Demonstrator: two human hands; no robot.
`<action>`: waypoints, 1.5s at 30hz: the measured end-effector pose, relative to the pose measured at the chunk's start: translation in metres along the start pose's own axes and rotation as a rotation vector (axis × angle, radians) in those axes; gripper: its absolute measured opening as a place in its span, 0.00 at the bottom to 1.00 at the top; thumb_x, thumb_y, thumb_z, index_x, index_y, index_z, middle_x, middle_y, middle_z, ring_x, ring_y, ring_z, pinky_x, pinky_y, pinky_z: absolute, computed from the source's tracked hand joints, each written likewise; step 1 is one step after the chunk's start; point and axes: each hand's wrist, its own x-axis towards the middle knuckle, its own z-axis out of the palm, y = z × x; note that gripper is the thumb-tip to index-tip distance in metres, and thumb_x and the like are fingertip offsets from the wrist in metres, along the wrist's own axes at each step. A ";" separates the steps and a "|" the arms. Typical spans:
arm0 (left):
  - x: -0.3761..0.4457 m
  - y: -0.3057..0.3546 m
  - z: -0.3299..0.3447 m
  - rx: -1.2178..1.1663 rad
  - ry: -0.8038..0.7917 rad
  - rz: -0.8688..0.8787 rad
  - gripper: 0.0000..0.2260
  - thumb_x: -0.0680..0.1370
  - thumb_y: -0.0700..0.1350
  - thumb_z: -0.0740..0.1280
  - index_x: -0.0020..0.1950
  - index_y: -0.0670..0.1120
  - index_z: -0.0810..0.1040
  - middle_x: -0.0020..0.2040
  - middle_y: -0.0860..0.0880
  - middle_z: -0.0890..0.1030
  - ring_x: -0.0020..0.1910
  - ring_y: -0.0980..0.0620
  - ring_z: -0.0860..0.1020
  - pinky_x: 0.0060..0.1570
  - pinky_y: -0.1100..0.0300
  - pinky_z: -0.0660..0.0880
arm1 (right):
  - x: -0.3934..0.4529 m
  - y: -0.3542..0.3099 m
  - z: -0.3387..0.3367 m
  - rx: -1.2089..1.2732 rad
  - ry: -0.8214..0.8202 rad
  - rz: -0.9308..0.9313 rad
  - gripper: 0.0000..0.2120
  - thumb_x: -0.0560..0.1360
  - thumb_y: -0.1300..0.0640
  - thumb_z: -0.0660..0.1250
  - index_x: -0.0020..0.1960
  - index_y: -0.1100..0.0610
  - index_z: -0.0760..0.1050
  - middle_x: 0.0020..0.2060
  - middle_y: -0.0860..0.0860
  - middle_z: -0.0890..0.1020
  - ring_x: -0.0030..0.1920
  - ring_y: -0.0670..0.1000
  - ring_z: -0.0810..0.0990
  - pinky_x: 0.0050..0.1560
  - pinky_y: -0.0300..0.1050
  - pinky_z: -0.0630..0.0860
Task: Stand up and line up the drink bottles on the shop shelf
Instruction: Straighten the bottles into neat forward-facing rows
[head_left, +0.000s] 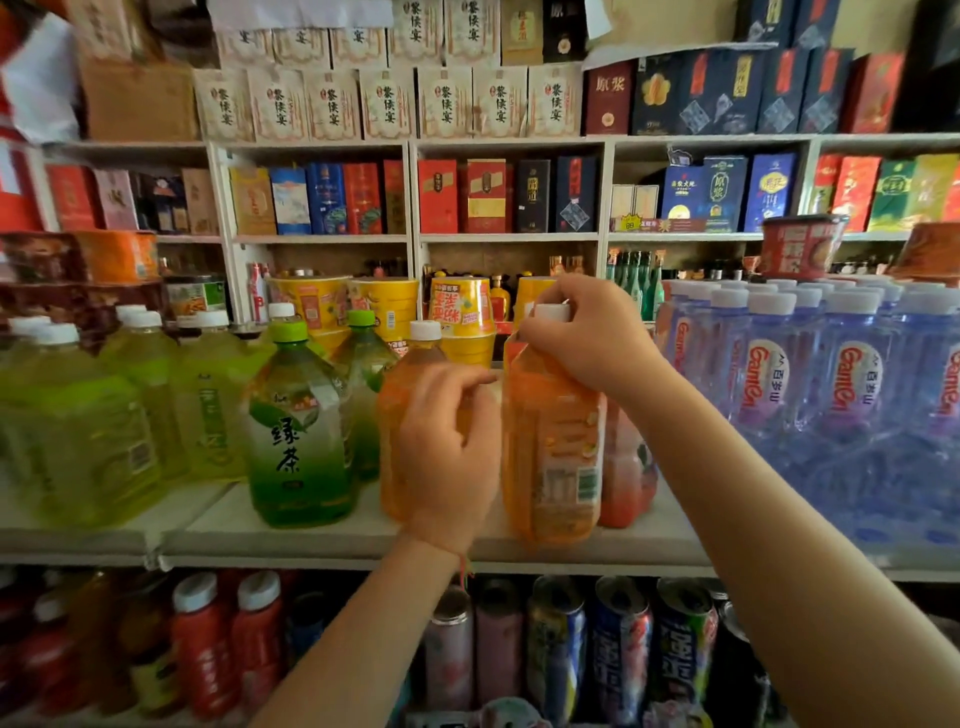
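Two big orange drink bottles stand upright side by side on the white shelf (322, 540). My right hand (587, 338) grips the right orange bottle (556, 457) around its neck and white cap. My left hand (449, 452) is wrapped around the body of the left orange bottle (400, 410), hiding much of its label. A green tea bottle (298, 431) stands upright just left of them, with another green-capped bottle (363, 364) behind it. A red bottle (626, 478) stands half hidden behind the right orange bottle.
Yellow-green bottles (78, 415) fill the shelf's left end. Wrapped packs of water bottles (810, 384) crowd the right end. Yellow noodle cups (384, 306) stand behind the drinks. Red bottles (208, 644) and cans (618, 649) fill the shelf below. Boxed goods line the wall shelves.
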 end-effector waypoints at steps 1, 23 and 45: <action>0.005 -0.006 -0.006 0.130 0.074 0.173 0.05 0.80 0.41 0.65 0.51 0.43 0.80 0.50 0.47 0.79 0.51 0.56 0.75 0.53 0.69 0.69 | 0.002 0.000 0.005 -0.006 0.009 -0.004 0.06 0.75 0.53 0.72 0.45 0.52 0.76 0.37 0.45 0.76 0.36 0.44 0.75 0.32 0.38 0.69; 0.038 -0.047 -0.029 0.536 -0.349 -0.043 0.48 0.69 0.63 0.71 0.81 0.59 0.46 0.59 0.50 0.74 0.56 0.50 0.72 0.49 0.60 0.68 | 0.057 0.010 0.093 -0.175 0.095 -0.064 0.13 0.82 0.49 0.61 0.60 0.58 0.73 0.50 0.52 0.78 0.49 0.53 0.76 0.45 0.50 0.74; 0.014 -0.011 0.053 0.035 -0.337 -0.094 0.20 0.76 0.52 0.59 0.66 0.48 0.74 0.62 0.50 0.75 0.63 0.52 0.72 0.65 0.49 0.72 | 0.044 0.021 -0.007 -0.524 0.039 -0.104 0.13 0.81 0.51 0.59 0.51 0.58 0.78 0.47 0.55 0.77 0.49 0.57 0.76 0.48 0.51 0.74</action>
